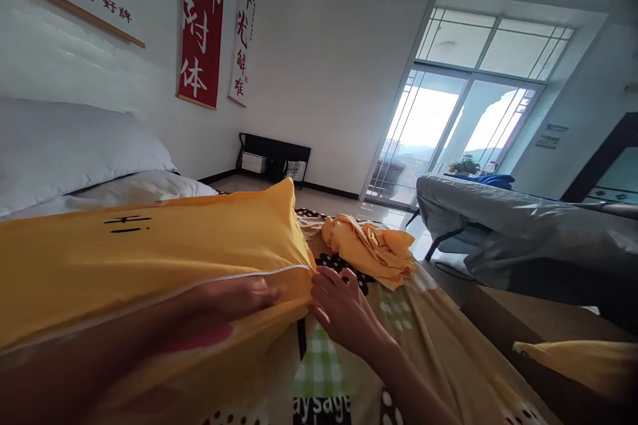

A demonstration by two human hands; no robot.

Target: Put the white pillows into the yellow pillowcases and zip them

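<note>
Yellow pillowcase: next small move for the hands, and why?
Probably draw the zipper along the open edge. The left hand lies on the yellow pillowcase by its white-trimmed edge, the right hand pinches the corner where that edge ends, and the pillow looks fully inside. The slider itself can't be made out.

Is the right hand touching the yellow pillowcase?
Touching. The head view shows the right hand with its fingertips pressed on the yellow pillowcase at its zipper corner, no gap visible.

The pillow (149, 259) lies on the bed (438, 345), left of the crumpled cloth (371, 249). Both hands, left (234, 299) and right (343, 309), meet at its corner. Behind stands the window (448, 126).
</note>
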